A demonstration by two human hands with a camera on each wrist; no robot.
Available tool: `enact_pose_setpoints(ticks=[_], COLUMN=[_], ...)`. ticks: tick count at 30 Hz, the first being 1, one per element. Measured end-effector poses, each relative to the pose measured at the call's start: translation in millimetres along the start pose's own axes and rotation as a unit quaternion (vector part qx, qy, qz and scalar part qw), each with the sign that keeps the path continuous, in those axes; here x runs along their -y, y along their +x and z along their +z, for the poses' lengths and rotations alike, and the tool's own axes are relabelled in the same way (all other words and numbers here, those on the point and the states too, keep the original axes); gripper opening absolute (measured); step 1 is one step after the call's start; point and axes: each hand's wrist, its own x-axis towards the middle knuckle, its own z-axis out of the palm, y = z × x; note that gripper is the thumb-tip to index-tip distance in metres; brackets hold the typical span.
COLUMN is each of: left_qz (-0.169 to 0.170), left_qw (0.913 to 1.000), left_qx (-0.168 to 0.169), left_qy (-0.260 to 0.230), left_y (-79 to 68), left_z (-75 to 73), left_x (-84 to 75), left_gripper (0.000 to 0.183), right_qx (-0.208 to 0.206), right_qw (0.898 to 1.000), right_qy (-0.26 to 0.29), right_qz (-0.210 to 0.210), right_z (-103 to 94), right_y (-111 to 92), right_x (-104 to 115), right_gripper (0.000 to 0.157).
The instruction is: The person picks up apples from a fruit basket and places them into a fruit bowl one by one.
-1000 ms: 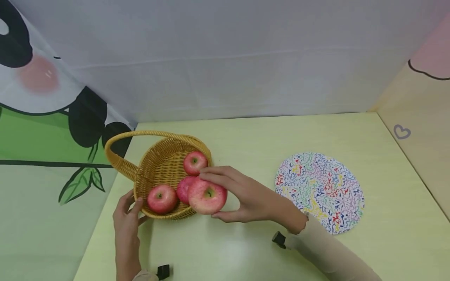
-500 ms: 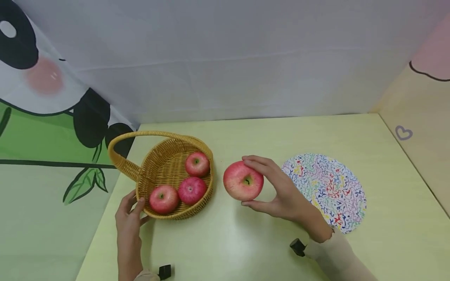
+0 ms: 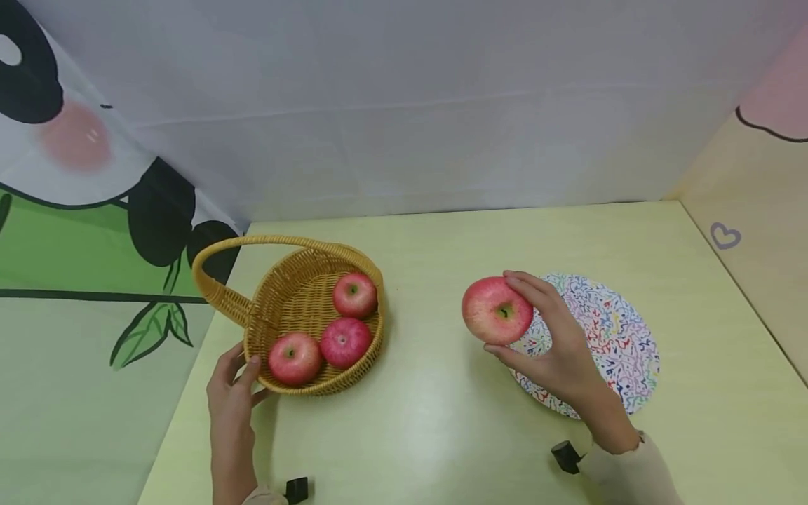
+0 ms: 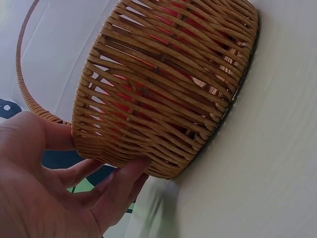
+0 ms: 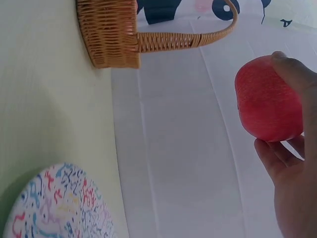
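Observation:
My right hand [image 3: 555, 344] holds a red apple [image 3: 496, 311] between thumb and fingers. In the head view the apple overlaps the left edge of a round, colourfully patterned mat [image 3: 621, 337]; the right wrist view shows it raised above the table. At the left my left hand [image 3: 232, 393] grips the rim of a wicker basket [image 3: 271, 301], thumb on the rim and fingers against the outer wall [image 4: 148, 99]. Inside the basket lie three apples: one at the back right [image 3: 355, 294], one at the front left [image 3: 294, 358] and one at the front right [image 3: 345, 342].
The basket's tall handle [image 3: 211, 280] arches up on its left side. A pale yellow-green table [image 3: 404, 435] carries everything. Behind it hangs a pale grey cloth [image 3: 429, 140], with a printed panel [image 3: 69, 266] to the left and a cream panel [image 3: 757, 210] to the right.
My right hand has carried the apple from over the basket's right rim rightwards to the mat's left edge. The left hand stays on the basket, which has hardly moved.

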Motion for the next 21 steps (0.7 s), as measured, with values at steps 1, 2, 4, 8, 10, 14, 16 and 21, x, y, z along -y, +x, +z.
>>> enact_pose_setpoints(ticks=[1,2,4,8,10,14,16,21], left_qz=[0.001,0.002,0.002,0.004,0.004,0.004,0.001,-0.001], left_qw=[1.0000,1.0000,1.0000,1.0000,1.0000,1.0000,1.0000,1.0000], left_qx=[0.000,0.000,0.000,0.000,0.001,0.002,0.002,0.006], left_qy=[0.000,0.000,-0.002,-0.005,-0.007,-0.008,-0.006,-0.005], left_y=[-0.2,-0.3,-0.4,-0.1,0.4,1.1,1.0,0.6], left_z=[0.0,0.1,0.4,1.1,1.4,0.9,0.5,0.7], left_x=[0.0,-0.1,0.1,1.0,1.8,2.4,2.3,2.3], left_gripper=[0.049,0.049,0.049,0.049,0.048,0.049,0.049,0.049], right_qx=[-0.006,-0.013,-0.028,-0.059,-0.071,-0.088,-0.092,-0.096], right_qw=[1.000,1.000,0.999,0.997,0.996,0.993,0.991,0.988], right_qy=[-0.011,-0.019,-0.031,-0.020,-0.014,-0.020,-0.028,-0.030], right_qz=[0.008,0.014,0.025,0.048,0.059,0.080,0.092,0.120], right_z=[-4.5,-9.0,-18.3,-35.8,-43.5,-55.2,-59.4,-68.2], right_y=[-3.3,-6.7,-13.4,-25.7,-30.9,-38.9,-41.5,-51.2], right_x=[-2.3,-4.8,-10.2,-20.1,-23.3,-25.9,-24.5,-27.2], right_gripper=[0.084,0.085,0.087,0.092,0.095,0.097,0.097,0.085])
